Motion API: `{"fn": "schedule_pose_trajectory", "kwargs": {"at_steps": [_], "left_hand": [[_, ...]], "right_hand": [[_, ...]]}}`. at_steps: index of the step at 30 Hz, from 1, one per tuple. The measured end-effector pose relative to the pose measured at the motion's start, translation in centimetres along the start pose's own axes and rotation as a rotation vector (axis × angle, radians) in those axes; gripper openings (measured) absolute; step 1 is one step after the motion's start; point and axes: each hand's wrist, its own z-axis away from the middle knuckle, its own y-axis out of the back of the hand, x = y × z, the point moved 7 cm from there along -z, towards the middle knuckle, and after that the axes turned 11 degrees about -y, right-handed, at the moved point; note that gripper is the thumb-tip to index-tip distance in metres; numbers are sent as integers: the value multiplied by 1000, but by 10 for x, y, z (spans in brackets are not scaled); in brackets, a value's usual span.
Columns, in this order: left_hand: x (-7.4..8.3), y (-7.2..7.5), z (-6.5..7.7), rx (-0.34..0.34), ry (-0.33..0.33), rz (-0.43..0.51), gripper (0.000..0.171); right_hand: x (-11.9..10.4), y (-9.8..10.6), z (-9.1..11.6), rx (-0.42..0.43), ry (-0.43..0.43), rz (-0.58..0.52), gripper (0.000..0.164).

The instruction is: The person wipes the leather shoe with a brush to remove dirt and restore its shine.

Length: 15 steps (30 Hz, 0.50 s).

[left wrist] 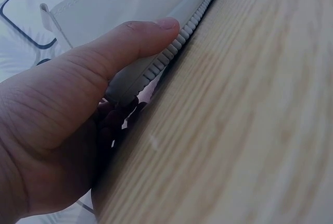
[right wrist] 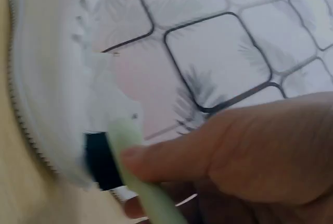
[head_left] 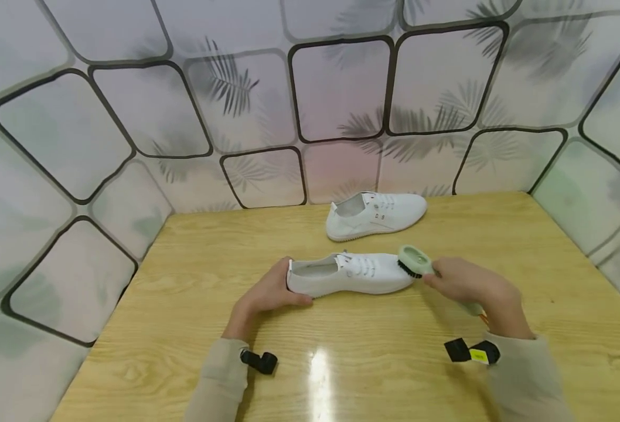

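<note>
A white lace-up shoe (head_left: 378, 274) lies sole down on the wooden table, toe pointing right. My left hand (head_left: 272, 291) grips its heel; in the left wrist view the thumb (left wrist: 151, 34) lies along the side just above the ribbed sole (left wrist: 174, 47). My right hand (head_left: 465, 282) holds a pale green brush (head_left: 414, 258) by its handle. The brush's dark bristles (right wrist: 103, 161) meet the toe of the shoe in the right wrist view. The fingers beneath the handle are partly hidden there.
A second white shoe (head_left: 381, 214) stands behind the first, near the back of the table (head_left: 194, 252). Patterned wall panels (head_left: 341, 88) rise behind and at both sides of the table.
</note>
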Motion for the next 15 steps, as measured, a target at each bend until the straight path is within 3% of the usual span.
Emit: {"fn": "schedule_pose_trajectory", "kwargs": {"at_steps": [4,8,11,15], "left_hand": [[-2,1,1,12,10,-3,68],[-5,-1,0,-2,2,-10,69],[-5,-2,-1,-13,-6,-7,69],[-6,0,0,-6,0,-5,70]], "right_hand": [[-16,-4,-6,37,48,23,25],[-28,-8,2,-10,123,15,28],[-22,-7,8,-20,78,10,30],[-14,-8,1,30,-25,23,27]]}}
